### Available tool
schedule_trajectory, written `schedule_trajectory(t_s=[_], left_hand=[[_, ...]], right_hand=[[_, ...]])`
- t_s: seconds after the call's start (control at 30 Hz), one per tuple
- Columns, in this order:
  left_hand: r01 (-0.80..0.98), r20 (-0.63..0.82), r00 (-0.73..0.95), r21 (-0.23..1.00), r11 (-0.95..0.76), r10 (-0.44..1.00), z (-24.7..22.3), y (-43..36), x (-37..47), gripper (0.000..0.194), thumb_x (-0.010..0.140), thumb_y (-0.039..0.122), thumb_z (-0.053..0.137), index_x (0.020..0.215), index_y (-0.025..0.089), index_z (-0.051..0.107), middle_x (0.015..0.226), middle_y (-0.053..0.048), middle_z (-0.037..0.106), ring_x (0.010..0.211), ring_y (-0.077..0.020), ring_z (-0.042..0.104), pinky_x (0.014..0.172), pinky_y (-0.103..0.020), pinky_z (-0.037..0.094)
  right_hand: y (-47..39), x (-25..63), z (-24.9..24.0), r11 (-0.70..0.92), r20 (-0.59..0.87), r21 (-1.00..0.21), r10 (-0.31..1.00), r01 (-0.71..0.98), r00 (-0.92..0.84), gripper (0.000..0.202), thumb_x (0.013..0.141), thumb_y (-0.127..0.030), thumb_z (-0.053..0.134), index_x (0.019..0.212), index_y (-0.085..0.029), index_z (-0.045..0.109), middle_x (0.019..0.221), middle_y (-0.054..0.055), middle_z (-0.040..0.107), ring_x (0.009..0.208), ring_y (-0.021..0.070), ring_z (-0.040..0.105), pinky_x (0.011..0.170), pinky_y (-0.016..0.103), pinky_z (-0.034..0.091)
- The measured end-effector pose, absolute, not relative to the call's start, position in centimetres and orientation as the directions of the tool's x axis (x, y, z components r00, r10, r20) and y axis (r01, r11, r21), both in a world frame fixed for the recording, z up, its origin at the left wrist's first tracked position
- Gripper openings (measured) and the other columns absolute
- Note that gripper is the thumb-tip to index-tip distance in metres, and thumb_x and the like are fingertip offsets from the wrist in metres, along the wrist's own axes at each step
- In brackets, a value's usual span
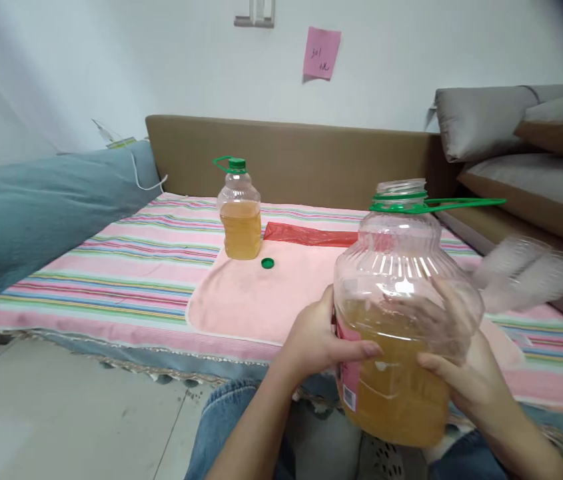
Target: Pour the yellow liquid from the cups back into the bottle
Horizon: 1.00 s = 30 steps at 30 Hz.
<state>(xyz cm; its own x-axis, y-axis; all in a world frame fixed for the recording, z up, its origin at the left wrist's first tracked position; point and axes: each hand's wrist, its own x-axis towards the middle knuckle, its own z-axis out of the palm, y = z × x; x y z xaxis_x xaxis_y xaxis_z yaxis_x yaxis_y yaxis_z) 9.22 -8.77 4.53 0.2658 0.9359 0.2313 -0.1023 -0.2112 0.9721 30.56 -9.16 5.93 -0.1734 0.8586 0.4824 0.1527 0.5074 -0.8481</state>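
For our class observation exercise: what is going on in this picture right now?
A seated person holds a large open jug of amber liquid with both hands, the left hand on its side and the right hand around the front. Its green handle ring sticks out at the uncapped neck. On the striped bed cover stand a smaller capped bottle of similar liquid and, beside it, a loose green cap on a pink cloth.
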Motion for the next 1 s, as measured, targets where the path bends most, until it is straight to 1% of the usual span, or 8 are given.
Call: schedule_trajectory(t_s=[0.13, 0.23, 0.4, 0.5, 0.63, 0.7, 0.8, 1.0], left_hand=[[0.004, 0.262, 0.133, 0.964, -0.265, 0.956, 5.4, -9.1, 4.6, 0.089, 0.06, 0.066, 0.081, 0.133, 0.021, 0.058, 0.121, -0.011, 0.071, 0.112, -0.0364, 0.064, 0.093, -0.045, 0.053], [0.028, 0.279, 0.0, 0.96, -0.279, 0.96, 6.0, -9.8, 2.2, 0.082, 0.07, 0.074, 0.069, 0.133, 0.022, 0.059, 0.12, -0.01, 0.072, 0.106, -0.0331, 0.067, 0.092, -0.042, 0.054], [0.069, 0.339, -0.306, 0.94, -0.335, 0.889, 6.7, -9.9, 0.1, 0.069, 0.088, 0.073, 0.043, 0.135, 0.024, 0.059, 0.138, -0.009, 0.062, 0.129, -0.0291, 0.055, 0.107, -0.038, 0.045], [0.018, 0.243, -0.534, 0.961, -0.276, 0.81, 6.3, -9.4, -1.1, 0.055, 0.095, 0.061, 0.042, 0.128, 0.022, 0.065, 0.139, -0.009, 0.061, 0.134, -0.0274, 0.051, 0.113, -0.038, 0.04], [-0.155, -0.006, -0.796, 0.969, -0.195, 0.605, 5.1, -9.4, -2.8, 0.044, 0.091, 0.049, 0.057, 0.125, 0.021, 0.065, 0.141, -0.01, 0.059, 0.133, -0.0275, 0.053, 0.115, -0.041, 0.038], [-0.202, -0.064, -0.818, 0.963, -0.181, 0.572, 4.7, -9.8, -3.3, 0.044, 0.091, 0.048, 0.058, 0.127, 0.024, 0.064, 0.144, -0.008, 0.057, 0.136, -0.0265, 0.051, 0.115, -0.04, 0.04], [-0.216, -0.086, -0.797, 0.965, -0.149, 0.598, 4.7, -10.6, -3.6, 0.041, 0.092, 0.046, 0.058, 0.129, 0.028, 0.063, 0.146, -0.004, 0.055, 0.141, -0.0241, 0.044, 0.115, -0.038, 0.04], [-0.106, 0.0, -0.799, 0.984, -0.141, 0.602, 4.1, -10.8, -3.9, 0.039, 0.092, 0.044, 0.057, 0.127, 0.029, 0.063, 0.145, -0.005, 0.056, 0.138, -0.0273, 0.049, 0.111, -0.039, 0.045]], right_hand=[[-6.9, 25.2, 4.9, 0.509, 0.504, -0.86, 0.837, -0.037, -0.211, 0.106, 0.069, -0.059, 0.08, 0.155, -0.03, 0.026, 0.118, 0.012, 0.068, 0.11, 0.0318, 0.067, 0.094, 0.05, 0.056], [-5.2, 21.1, 4.7, 0.474, 0.503, -0.864, 0.833, -0.172, -0.23, 0.11, 0.066, -0.059, 0.082, 0.155, -0.028, 0.025, 0.116, 0.012, 0.068, 0.109, 0.0314, 0.067, 0.094, 0.051, 0.056], [-2.4, 14.8, 4.5, 0.515, 0.563, -0.823, 0.796, -0.239, -0.222, 0.111, 0.064, -0.055, 0.085, 0.154, -0.027, 0.028, 0.118, 0.012, 0.066, 0.113, 0.0309, 0.063, 0.1, 0.052, 0.051], [-0.4, 11.6, 4.1, 0.541, 0.608, -0.786, 0.764, -0.3, -0.215, 0.11, 0.067, -0.056, 0.084, 0.155, -0.028, 0.024, 0.119, 0.012, 0.064, 0.112, 0.0313, 0.063, 0.1, 0.054, 0.049], [2.3, 7.9, 3.8, 0.581, 0.661, -0.74, 0.72, -0.338, -0.21, 0.109, 0.067, -0.055, 0.083, 0.154, -0.029, 0.023, 0.119, 0.012, 0.064, 0.113, 0.0324, 0.062, 0.102, 0.059, 0.046], [3.5, 6.3, 3.7, 0.615, 0.689, -0.719, 0.691, -0.323, -0.218, 0.111, 0.066, -0.055, 0.083, 0.154, -0.028, 0.022, 0.119, 0.011, 0.063, 0.115, 0.0329, 0.061, 0.103, 0.06, 0.044], [4.9, 4.3, 3.0, 0.648, 0.716, -0.696, 0.66, -0.309, -0.228, 0.114, 0.065, -0.055, 0.084, 0.155, -0.027, 0.02, 0.121, 0.012, 0.062, 0.118, 0.0326, 0.059, 0.105, 0.059, 0.043], [6.5, 1.3, 0.4, 0.645, 0.696, -0.717, 0.682, -0.264, -0.224, 0.118, 0.066, -0.057, 0.084, 0.156, -0.024, 0.014, 0.121, 0.014, 0.061, 0.12, 0.0334, 0.058, 0.107, 0.058, 0.042]])
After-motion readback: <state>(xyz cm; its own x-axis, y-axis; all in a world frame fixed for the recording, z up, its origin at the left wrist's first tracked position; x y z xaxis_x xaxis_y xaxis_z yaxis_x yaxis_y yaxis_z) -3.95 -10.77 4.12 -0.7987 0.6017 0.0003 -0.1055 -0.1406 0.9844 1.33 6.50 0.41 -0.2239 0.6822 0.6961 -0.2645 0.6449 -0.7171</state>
